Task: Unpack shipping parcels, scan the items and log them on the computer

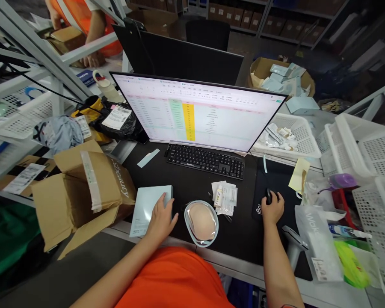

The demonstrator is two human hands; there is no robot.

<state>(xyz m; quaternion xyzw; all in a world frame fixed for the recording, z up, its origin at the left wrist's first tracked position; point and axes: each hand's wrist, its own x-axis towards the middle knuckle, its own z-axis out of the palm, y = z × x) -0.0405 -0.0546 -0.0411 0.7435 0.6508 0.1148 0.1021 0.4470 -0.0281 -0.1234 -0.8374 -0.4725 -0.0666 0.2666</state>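
Note:
My left hand point(161, 217) lies with its fingers spread over the right side of a flat light-blue box point(144, 205) on the black desk mat. My right hand point(272, 210) is wrapped over a black computer mouse point(268, 196) on a dark mouse pad. Between my hands sits a rounded clear-topped case point(201, 223) with a pale blue rim and beige pads inside. Just beyond it lie small clear packets point(230, 197) and a little white tube point(218, 196). A black keyboard point(205, 161) stands under the lit monitor point(199, 111), which displays a spreadsheet.
An open cardboard box point(109, 184) stands at the left. White baskets point(308, 137), a scanner point(294, 246) and a white plastic bag point(317, 239) are on the right. Behind the monitor is a carton of light-blue boxes point(256, 68). A co-worker's arm point(96, 32) shows at upper left.

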